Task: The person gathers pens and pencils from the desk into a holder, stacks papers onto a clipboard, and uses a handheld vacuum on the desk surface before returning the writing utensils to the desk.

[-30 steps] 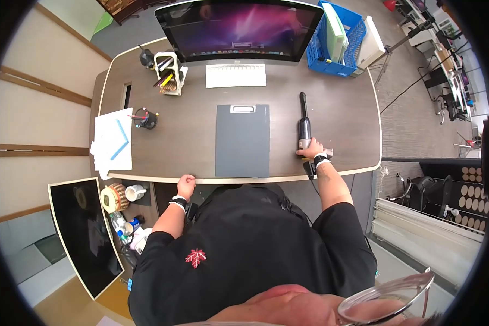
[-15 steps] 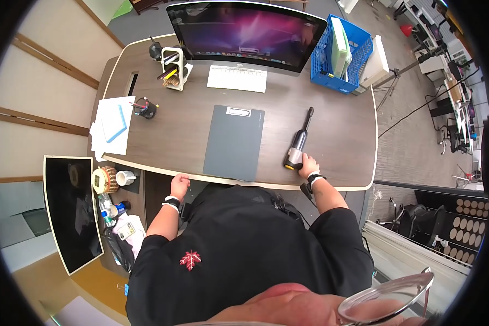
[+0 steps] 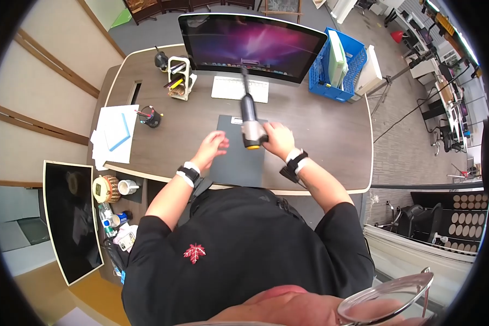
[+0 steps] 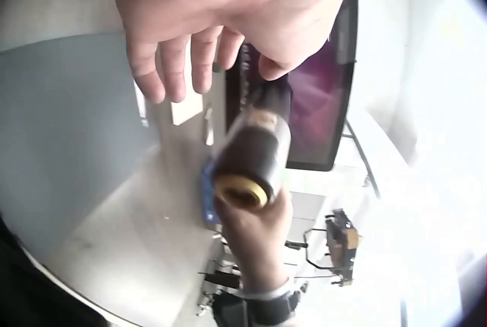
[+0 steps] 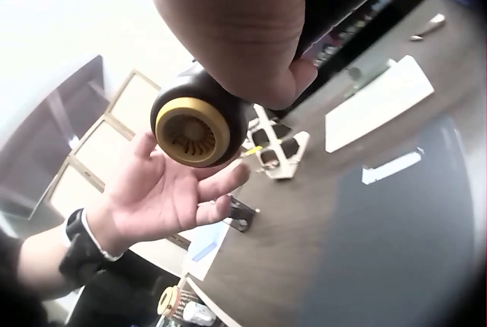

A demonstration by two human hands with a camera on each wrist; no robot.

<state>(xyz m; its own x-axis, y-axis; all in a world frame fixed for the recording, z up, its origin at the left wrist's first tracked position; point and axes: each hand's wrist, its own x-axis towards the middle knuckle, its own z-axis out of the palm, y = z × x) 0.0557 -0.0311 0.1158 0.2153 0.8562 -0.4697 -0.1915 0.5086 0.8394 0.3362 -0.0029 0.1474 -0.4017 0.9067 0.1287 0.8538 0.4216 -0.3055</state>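
Note:
In the head view my right hand grips a black and silver handheld vacuum by its body, raised over the grey clipboard. Its narrow black nozzle points away toward the monitor, and its yellow-ringed rear end faces me. My left hand hovers left of the vacuum, fingers loosely extended and holding nothing. The left wrist view has the vacuum beyond my left hand's fingers. From the right wrist, the vented rear shows close up, with my left palm turned up behind it.
A white keyboard lies before the monitor. At the back right stands a blue basket with folders. On the left are a pen cup, a white pen rack and papers.
My right hand has lifted the vacuum off the desk's right side and carried it left, over the clipboard. My left hand has risen from the desk's front edge toward it.

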